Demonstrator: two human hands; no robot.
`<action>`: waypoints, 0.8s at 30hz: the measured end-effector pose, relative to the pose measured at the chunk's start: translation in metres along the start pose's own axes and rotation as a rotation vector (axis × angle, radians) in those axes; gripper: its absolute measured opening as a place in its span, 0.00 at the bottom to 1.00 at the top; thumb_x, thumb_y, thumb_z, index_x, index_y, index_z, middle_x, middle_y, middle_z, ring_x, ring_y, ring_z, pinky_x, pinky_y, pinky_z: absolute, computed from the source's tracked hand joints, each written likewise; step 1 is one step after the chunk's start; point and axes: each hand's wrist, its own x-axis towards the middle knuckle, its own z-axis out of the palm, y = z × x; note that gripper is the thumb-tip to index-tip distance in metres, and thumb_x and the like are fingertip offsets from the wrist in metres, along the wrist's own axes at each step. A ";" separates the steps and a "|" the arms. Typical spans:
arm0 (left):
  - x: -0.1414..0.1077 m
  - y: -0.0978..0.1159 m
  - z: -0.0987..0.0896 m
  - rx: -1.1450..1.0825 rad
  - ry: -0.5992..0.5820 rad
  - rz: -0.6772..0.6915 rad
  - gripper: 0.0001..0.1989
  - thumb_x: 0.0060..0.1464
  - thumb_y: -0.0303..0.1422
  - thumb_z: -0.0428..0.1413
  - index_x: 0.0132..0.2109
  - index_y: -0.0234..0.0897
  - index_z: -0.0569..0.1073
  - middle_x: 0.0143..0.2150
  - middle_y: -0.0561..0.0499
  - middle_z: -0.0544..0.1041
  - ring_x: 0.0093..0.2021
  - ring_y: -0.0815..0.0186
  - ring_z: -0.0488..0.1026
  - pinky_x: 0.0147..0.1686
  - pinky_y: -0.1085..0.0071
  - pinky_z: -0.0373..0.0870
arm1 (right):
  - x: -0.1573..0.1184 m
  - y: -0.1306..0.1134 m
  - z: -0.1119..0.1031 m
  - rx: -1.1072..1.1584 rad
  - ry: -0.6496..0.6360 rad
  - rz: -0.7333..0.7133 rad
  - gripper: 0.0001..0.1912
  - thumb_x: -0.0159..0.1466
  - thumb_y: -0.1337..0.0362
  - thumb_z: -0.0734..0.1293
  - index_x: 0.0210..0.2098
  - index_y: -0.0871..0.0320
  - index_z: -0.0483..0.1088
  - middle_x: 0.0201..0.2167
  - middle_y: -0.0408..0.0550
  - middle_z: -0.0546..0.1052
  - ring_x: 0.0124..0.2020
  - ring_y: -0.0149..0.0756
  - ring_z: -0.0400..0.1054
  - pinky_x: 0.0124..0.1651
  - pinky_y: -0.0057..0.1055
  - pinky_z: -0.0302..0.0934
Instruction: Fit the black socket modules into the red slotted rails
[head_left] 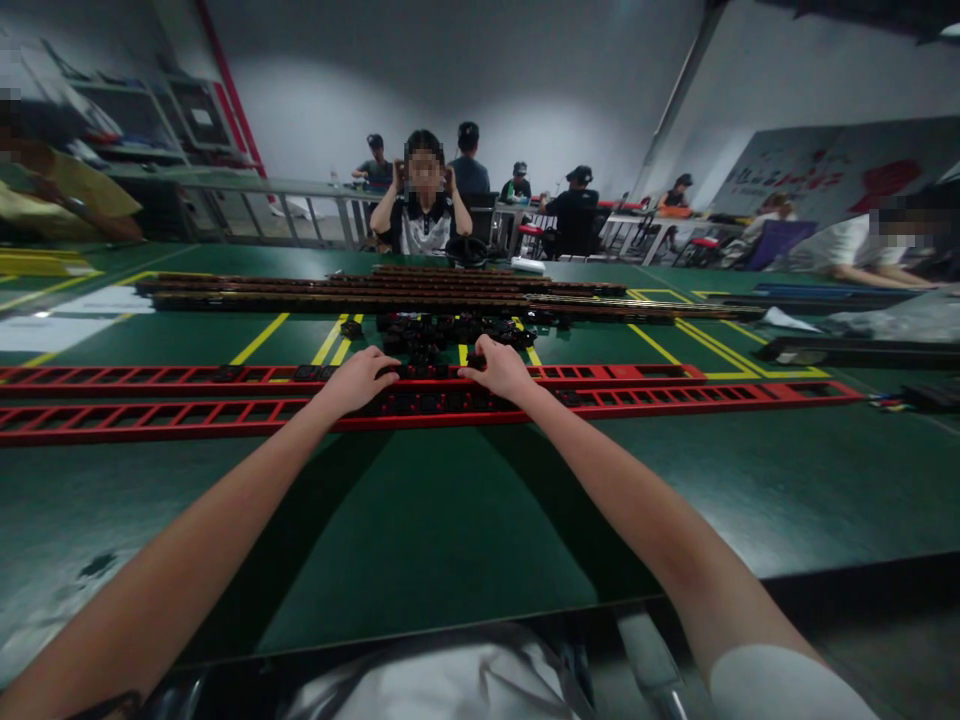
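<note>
Two long red slotted frames lie side by side across the green table, the nearer red frame and the farther red frame. Small black parts sit in the middle slots of the nearer one. My left hand is closed at the farther frame, thumb and fingers together; whatever they pinch is hidden. To its right, my right hand pinches a small black part over the same frame. A loose heap of black parts lies just beyond both hands.
Behind the heap, long dark brown strips are stacked across the green table. Clear plastic wrap and dark bars lie at right. A person sits opposite with raised hands; others sit at both sides and farther back.
</note>
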 end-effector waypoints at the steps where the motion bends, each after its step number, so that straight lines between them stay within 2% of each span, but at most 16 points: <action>1: 0.000 0.000 0.000 -0.001 0.002 0.002 0.23 0.66 0.42 0.49 0.59 0.35 0.78 0.50 0.41 0.72 0.53 0.52 0.73 0.59 0.56 0.70 | 0.000 -0.001 0.000 0.006 -0.015 0.001 0.20 0.65 0.49 0.73 0.43 0.57 0.66 0.39 0.51 0.76 0.41 0.44 0.70 0.45 0.37 0.59; 4: 0.000 0.002 -0.001 -0.004 0.001 0.003 0.23 0.66 0.42 0.49 0.59 0.35 0.78 0.50 0.41 0.72 0.53 0.52 0.73 0.59 0.57 0.70 | 0.000 0.002 0.003 0.037 -0.038 -0.023 0.17 0.67 0.50 0.70 0.44 0.56 0.65 0.41 0.50 0.75 0.41 0.43 0.70 0.43 0.35 0.58; 7: 0.000 0.002 -0.001 -0.001 -0.007 0.001 0.23 0.66 0.42 0.49 0.59 0.36 0.78 0.50 0.41 0.72 0.52 0.53 0.74 0.59 0.57 0.70 | 0.002 0.007 0.008 0.091 -0.028 -0.053 0.13 0.69 0.56 0.68 0.45 0.56 0.63 0.45 0.51 0.72 0.41 0.39 0.67 0.42 0.34 0.58; 12: -0.001 0.001 -0.001 0.000 -0.002 -0.001 0.23 0.66 0.42 0.50 0.59 0.36 0.78 0.51 0.41 0.72 0.53 0.52 0.73 0.59 0.57 0.70 | 0.003 0.014 0.014 0.161 0.053 -0.184 0.11 0.63 0.67 0.68 0.37 0.55 0.60 0.44 0.48 0.67 0.38 0.35 0.62 0.42 0.33 0.58; 16: -0.001 0.001 0.000 -0.002 0.006 -0.001 0.23 0.66 0.42 0.50 0.59 0.36 0.78 0.51 0.41 0.72 0.53 0.52 0.73 0.59 0.57 0.70 | 0.004 0.016 0.013 0.216 0.055 -0.270 0.12 0.59 0.72 0.66 0.34 0.55 0.58 0.42 0.48 0.66 0.38 0.35 0.62 0.42 0.32 0.58; 20: -0.001 0.003 -0.002 0.008 -0.005 -0.002 0.23 0.66 0.42 0.49 0.59 0.36 0.78 0.51 0.41 0.73 0.52 0.52 0.74 0.58 0.57 0.70 | 0.004 0.015 0.012 0.242 0.027 -0.313 0.10 0.59 0.75 0.65 0.34 0.56 0.60 0.41 0.48 0.68 0.37 0.34 0.62 0.42 0.31 0.58; 24: -0.002 0.005 -0.004 0.013 -0.011 -0.006 0.23 0.67 0.42 0.49 0.60 0.35 0.77 0.51 0.41 0.72 0.53 0.51 0.73 0.59 0.56 0.70 | 0.006 0.014 0.013 0.224 -0.021 -0.291 0.08 0.61 0.72 0.68 0.34 0.57 0.64 0.38 0.46 0.70 0.36 0.34 0.63 0.41 0.31 0.57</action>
